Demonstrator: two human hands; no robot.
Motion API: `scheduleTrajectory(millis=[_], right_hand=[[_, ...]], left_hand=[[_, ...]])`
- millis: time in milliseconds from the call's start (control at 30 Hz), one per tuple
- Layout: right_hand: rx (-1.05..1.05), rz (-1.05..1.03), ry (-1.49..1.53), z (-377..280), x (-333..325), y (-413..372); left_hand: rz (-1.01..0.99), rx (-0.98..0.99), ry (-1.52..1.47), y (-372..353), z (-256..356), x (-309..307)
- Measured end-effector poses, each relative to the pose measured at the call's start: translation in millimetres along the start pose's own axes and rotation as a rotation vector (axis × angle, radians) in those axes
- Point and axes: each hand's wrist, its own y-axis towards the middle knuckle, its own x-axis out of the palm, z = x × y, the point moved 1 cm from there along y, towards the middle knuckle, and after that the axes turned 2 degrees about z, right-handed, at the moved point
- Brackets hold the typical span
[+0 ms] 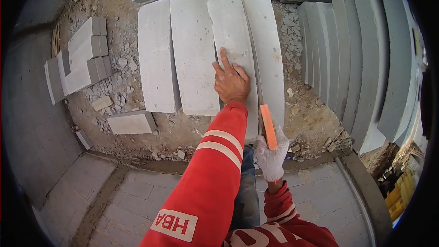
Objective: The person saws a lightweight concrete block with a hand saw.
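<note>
My bare left hand [232, 82] rests on a long pale concrete block [228, 23], index finger stretched forward and thumb out to the side. On my right hand [271, 158] is a white knitted glove, and its fingers are wrapped round the orange handle of a handsaw [268, 128]. The saw's thin blade shows edge-on, in line with the narrow gap between that block and another long pale piece [267, 32] to its right. Two more pale blocks lie side by side to the left, the nearer one [194, 55] close beside my left hand.
Large grey blocks [366, 55] stand in a row on the right. Cut pieces [87, 59] are stacked on the left, with a loose offcut [132, 122] nearer me. Rubble and dirt [121, 91] cover the ground. Low block walling [151, 187] runs across the front.
</note>
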Motion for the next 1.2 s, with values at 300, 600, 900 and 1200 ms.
scheduleTrajectory(millis=[300,600,900,1200], right_hand=[[0.125,-0.043,0.223,36,1,-32],[-0.043,0.060,0.026,13,18,1],[0.018,0.118,0.086,27,28,28],[-0.073,0.084,0.037,3,44,115]], left_hand=[[0.015,0.012,0.010,1,5,-5],[0.066,0.112,-0.031,11,9,3],[0.027,0.047,0.020,0,2,2],[0.038,0.076,-0.022,1,4,0]])
